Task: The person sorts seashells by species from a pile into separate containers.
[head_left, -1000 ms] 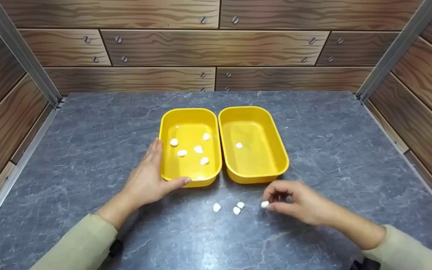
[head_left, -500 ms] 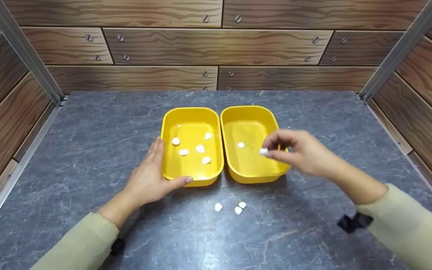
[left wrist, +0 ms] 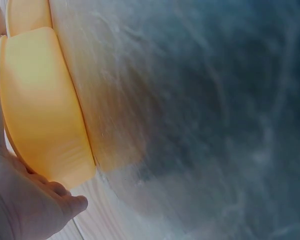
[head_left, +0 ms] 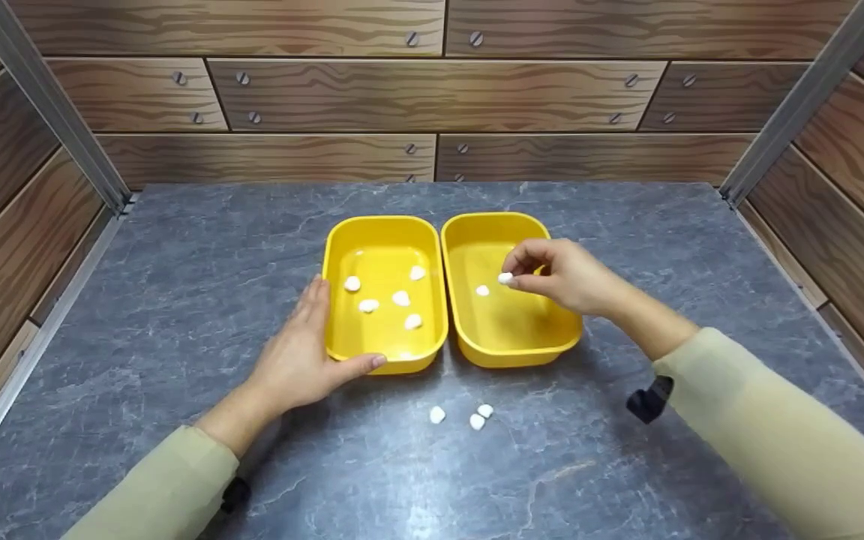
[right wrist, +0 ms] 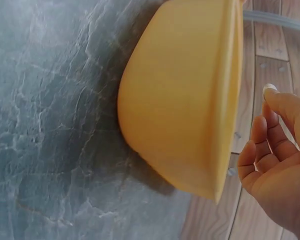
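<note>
My right hand pinches a small white pebble between thumb and fingertips, over the inside of the right yellow tub. One more pebble lies on that tub's floor. The left yellow tub has several white pebbles spread across its bottom. Against its near left corner rests my left hand, fingers straight along the side wall and thumb on the front rim. In the right wrist view, the held pebble shows at the thumb tip, just beyond the tub's rim.
Both tubs stand side by side on a grey marbled tabletop. In front of them lie a lone pebble and a pair of pebbles. Wood-patterned panels and metal posts enclose the back and sides.
My right hand has carried the pinched pebble up from the tabletop, away from me and leftward, to over the right tub. The left hand has kept its place on the left tub.
</note>
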Available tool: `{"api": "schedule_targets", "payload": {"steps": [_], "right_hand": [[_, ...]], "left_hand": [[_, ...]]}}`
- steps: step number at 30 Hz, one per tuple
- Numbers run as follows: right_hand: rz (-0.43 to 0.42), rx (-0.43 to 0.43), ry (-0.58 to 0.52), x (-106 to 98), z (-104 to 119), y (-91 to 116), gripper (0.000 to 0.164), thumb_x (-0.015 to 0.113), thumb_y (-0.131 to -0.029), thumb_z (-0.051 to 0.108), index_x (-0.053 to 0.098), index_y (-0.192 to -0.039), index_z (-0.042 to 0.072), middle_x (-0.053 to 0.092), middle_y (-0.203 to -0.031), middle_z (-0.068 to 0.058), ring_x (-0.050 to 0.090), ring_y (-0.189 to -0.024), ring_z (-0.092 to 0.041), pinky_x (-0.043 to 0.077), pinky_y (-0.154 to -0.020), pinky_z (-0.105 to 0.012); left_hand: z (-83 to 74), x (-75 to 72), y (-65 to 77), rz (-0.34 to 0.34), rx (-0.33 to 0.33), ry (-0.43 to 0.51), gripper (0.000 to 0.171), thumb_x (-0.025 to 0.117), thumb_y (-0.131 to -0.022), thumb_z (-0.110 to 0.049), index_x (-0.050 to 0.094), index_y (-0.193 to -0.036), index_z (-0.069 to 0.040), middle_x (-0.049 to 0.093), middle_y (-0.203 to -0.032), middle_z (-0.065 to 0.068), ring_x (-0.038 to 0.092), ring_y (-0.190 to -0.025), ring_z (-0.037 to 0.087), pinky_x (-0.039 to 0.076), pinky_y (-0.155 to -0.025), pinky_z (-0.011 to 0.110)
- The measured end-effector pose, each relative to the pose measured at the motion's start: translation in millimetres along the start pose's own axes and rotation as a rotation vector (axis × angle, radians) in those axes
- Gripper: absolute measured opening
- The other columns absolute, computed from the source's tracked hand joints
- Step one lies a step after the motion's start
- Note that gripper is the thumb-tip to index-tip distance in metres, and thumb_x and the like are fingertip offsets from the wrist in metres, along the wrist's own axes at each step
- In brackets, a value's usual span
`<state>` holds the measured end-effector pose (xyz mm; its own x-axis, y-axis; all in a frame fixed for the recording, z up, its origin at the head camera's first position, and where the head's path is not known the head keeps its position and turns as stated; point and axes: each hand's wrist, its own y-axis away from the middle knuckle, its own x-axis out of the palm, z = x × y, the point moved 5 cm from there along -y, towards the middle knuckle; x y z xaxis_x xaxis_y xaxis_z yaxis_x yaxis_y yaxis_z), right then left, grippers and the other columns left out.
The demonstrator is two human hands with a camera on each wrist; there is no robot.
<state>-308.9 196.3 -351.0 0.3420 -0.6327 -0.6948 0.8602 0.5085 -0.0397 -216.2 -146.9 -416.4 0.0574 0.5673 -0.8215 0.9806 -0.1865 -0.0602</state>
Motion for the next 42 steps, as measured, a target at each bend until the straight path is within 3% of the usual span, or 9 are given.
{"api": "schedule_targets", "payload": {"steps": [14,19,22,26,31,37,42], "right_hand": [[0.096,-0.012,0.052,25.8,-16.2,-20.3,0.008,0.076,-0.097,0.003,0.073,-0.104,0.003,0.071,-0.097,-0.007,0.063,-0.092,-0.023,0.053,-0.083,-0.034],[0.034,-0.004,0.092,24.7,-15.5,-20.4,0.012,0.071,-0.098,-0.001,0.072,-0.109,-0.001,0.071,-0.1,-0.009,0.064,-0.097,-0.026,0.052,-0.089,-0.039],[-0.029,0.034,0.098,18.6,-11.2,-16.2,0.011,0.071,-0.099,0.002,0.073,-0.11,0.004,0.072,-0.103,-0.008,0.064,-0.099,-0.026,0.052,-0.088,-0.039],[-0.075,0.028,0.084,11.7,0.6,-4.3,0.009,0.073,-0.101,0.008,0.073,-0.11,0.009,0.073,-0.103,-0.005,0.064,-0.097,-0.023,0.052,-0.084,-0.037],[-0.093,-0.094,0.05,11.2,24.0,21.0,0.009,0.076,-0.099,0.009,0.075,-0.108,0.011,0.074,-0.101,0.0,0.066,-0.094,-0.019,0.054,-0.082,-0.037],[-0.064,-0.221,-0.005,22.6,45.8,56.7,0.009,0.079,-0.097,0.011,0.078,-0.105,0.014,0.076,-0.1,0.004,0.067,-0.09,-0.016,0.057,-0.08,-0.034],[-0.015,-0.246,-0.074,39.4,48.6,83.4,0.01,0.079,-0.096,0.012,0.077,-0.105,0.016,0.076,-0.1,0.001,0.067,-0.088,-0.016,0.059,-0.078,-0.03]], "left_hand": [[1.3,1.0,-0.6,0.002,0.001,-0.003,0.142,0.066,-0.078,-0.09,0.007,-0.168,0.002,0.002,-0.176,0.018,0.012,-0.161,0.039,0.025,-0.124,0.06],[1.2,1.1,-1.0,-0.002,0.002,-0.003,0.142,0.066,-0.078,-0.089,0.007,-0.168,0.002,0.002,-0.176,0.018,0.012,-0.161,0.039,0.025,-0.124,0.06],[1.0,1.0,-1.2,-0.002,0.001,-0.006,0.142,0.066,-0.077,-0.09,0.007,-0.168,0.002,0.002,-0.176,0.018,0.012,-0.161,0.039,0.025,-0.123,0.061],[0.9,0.4,-1.0,0.001,0.0,-0.013,0.142,0.065,-0.078,-0.09,0.007,-0.168,0.002,0.003,-0.176,0.018,0.012,-0.161,0.039,0.025,-0.123,0.061],[0.8,-0.3,-1.2,-0.003,0.004,-0.006,0.142,0.067,-0.078,-0.089,0.007,-0.168,0.003,0.005,-0.176,0.02,0.012,-0.161,0.039,0.026,-0.124,0.06],[1.6,0.5,-0.3,0.001,0.002,-0.008,0.141,0.067,-0.079,-0.088,0.006,-0.168,0.004,0.003,-0.176,0.02,0.012,-0.161,0.04,0.024,-0.124,0.061],[1.1,1.2,-1.0,0.001,0.005,-0.01,0.141,0.068,-0.079,-0.087,0.007,-0.168,0.003,0.003,-0.176,0.02,0.012,-0.161,0.04,0.024,-0.124,0.061]]}}
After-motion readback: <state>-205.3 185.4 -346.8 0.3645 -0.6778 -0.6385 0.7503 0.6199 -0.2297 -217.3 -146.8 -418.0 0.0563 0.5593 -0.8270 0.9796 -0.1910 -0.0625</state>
